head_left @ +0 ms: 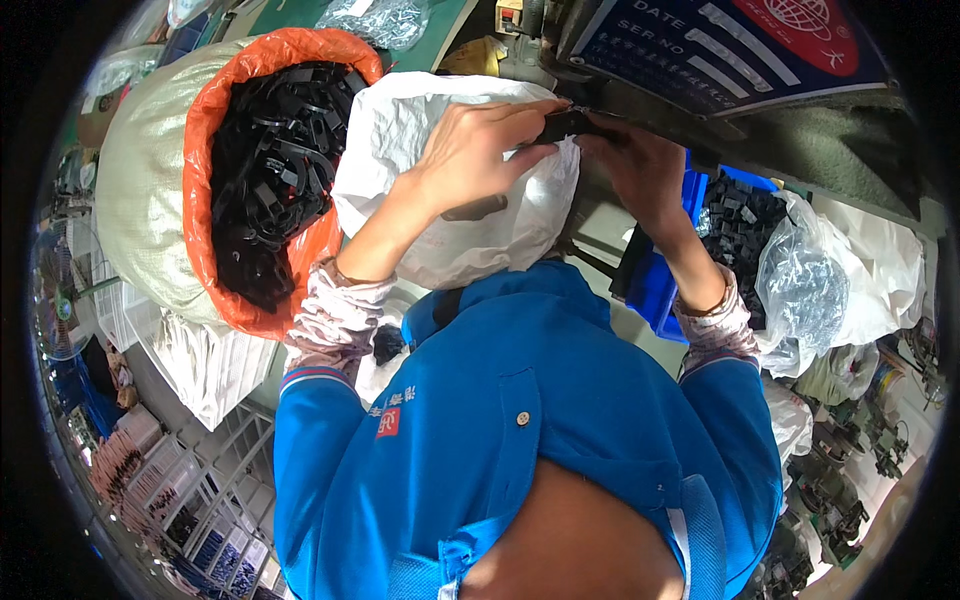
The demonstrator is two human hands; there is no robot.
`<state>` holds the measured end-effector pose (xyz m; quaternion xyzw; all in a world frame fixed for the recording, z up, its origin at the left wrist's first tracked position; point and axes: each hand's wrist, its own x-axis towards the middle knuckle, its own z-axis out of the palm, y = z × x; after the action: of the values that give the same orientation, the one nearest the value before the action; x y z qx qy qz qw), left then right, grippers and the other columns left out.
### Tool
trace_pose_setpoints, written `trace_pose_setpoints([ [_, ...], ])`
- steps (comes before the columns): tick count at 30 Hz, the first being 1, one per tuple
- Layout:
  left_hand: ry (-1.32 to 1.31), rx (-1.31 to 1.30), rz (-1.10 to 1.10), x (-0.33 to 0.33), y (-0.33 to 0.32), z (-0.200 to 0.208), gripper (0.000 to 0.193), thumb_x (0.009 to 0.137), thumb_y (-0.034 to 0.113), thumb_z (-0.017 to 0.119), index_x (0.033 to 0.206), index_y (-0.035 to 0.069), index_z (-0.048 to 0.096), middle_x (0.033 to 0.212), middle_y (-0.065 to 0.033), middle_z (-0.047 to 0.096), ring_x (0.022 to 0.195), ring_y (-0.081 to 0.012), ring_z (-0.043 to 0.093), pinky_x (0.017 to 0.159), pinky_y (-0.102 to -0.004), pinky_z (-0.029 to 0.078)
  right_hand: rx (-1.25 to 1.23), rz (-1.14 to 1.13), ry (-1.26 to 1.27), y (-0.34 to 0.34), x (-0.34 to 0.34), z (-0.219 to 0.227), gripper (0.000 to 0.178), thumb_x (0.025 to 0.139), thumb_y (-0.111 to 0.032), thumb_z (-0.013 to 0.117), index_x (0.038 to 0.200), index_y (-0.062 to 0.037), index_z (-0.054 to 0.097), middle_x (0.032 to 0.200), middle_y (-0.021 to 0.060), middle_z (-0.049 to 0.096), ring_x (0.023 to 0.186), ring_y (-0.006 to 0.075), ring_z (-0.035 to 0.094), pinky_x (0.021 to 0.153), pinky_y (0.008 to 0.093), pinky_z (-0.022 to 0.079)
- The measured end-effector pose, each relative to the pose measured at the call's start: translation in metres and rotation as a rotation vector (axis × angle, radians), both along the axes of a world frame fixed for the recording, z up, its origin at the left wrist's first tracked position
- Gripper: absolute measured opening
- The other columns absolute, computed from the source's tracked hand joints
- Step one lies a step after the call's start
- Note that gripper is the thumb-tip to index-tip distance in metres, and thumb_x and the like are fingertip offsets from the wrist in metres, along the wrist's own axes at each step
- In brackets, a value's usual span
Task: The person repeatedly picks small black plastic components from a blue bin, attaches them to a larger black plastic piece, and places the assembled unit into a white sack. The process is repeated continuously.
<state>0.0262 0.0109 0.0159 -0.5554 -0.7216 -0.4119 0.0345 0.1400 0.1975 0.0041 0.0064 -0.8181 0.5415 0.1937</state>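
Observation:
My left hand [475, 150] reaches over the white bag and pinches a small black part [562, 126] between thumb and fingers. My right hand [645, 170], mostly in shadow under the machine, has its fingers closed at the other end of the same part. Just under the machine's edge, the part's exact shape is hard to make out. Inside the open white bag [385, 130] below my left hand, a dark piece [475, 208] shows. Left of it stands a large sack with an orange liner [205, 180], full of black plastic parts [290, 150].
A dark machine body with a blue plate [650, 60] overhangs my right hand. To the right are a blue bin [655, 300] holding small black blocks [740, 220], and clear plastic bags [805, 270]. A clear bag of small metal pieces [385, 20] lies at the back.

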Motion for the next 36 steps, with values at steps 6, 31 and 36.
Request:
trace_pose_setpoints([
  [6,0.026,-0.021,-0.079,-0.02,0.007,-0.002,0.031,0.074,0.013,0.074,0.102,0.001,0.064,0.073,-0.0093,0.06,0.059,-0.0253,0.056,0.053,-0.0331,0.045,0.271,-0.049,-0.017,0.009,-0.01,-0.016,0.028,0.082,-0.007,0.069,0.108,-0.003,0.062,0.095,0.0077,0.066,0.087,0.0145,0.06,0.077,0.0286,0.048],
  [31,-0.261,-0.179,-0.045,-0.019,-0.011,-0.013,0.019,0.082,0.016,0.068,0.096,0.003,0.063,0.073,-0.0128,0.063,0.057,-0.0196,0.056,0.055,-0.0306,0.045,0.802,-0.14,-0.111,0.09,-0.037,-0.1,0.029,0.078,-0.011,0.064,0.108,-0.0106,0.066,0.109,0.0124,0.063,0.103,0.0329,0.057,0.089,0.0403,0.046],
  [36,-0.235,-0.179,-0.082,-0.024,-0.009,-0.014,0.02,0.083,0.016,0.068,0.096,0.003,0.063,0.075,-0.0135,0.064,0.059,-0.0214,0.059,0.056,-0.0318,0.046,1.127,-0.23,-0.275,0.086,-0.07,-0.141,0.038,0.081,-0.024,0.058,0.118,-0.0138,0.059,0.121,0.0146,0.057,0.115,0.0368,0.05,0.1,0.0488,0.035],
])
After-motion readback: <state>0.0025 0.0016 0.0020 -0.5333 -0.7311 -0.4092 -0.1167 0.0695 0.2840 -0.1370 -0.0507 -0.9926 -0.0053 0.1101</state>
